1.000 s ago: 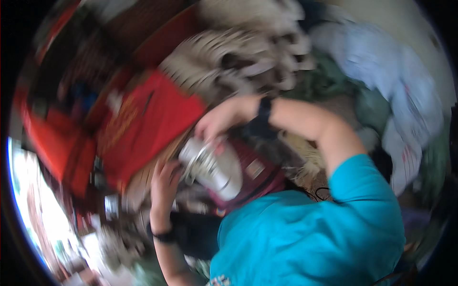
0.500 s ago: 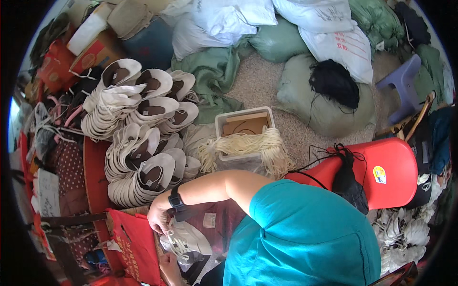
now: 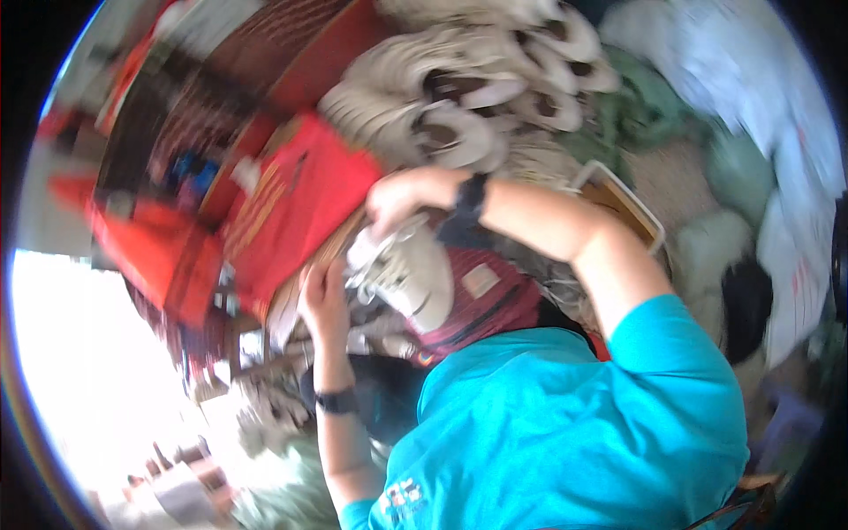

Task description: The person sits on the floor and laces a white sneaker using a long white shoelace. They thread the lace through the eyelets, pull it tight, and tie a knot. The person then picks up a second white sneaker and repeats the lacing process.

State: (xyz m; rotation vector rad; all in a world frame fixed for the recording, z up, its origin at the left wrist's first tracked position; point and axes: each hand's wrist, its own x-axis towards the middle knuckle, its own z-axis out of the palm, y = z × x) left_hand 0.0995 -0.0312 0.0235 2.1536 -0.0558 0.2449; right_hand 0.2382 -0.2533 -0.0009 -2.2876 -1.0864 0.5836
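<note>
While the white lace-up shoe [image 3: 415, 281] stretched ten-to-four o'clock over maroon cloth [image 3: 515, 296], toe at four, both grips were too blurred to tell: right hand [image 3: 402, 199] at ten, left hand [image 3: 325, 296] at nine.

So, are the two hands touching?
Apart. The head view, though blurred, shows a gap between the left hand and right hand, with part of the white shoe visible there.
</note>
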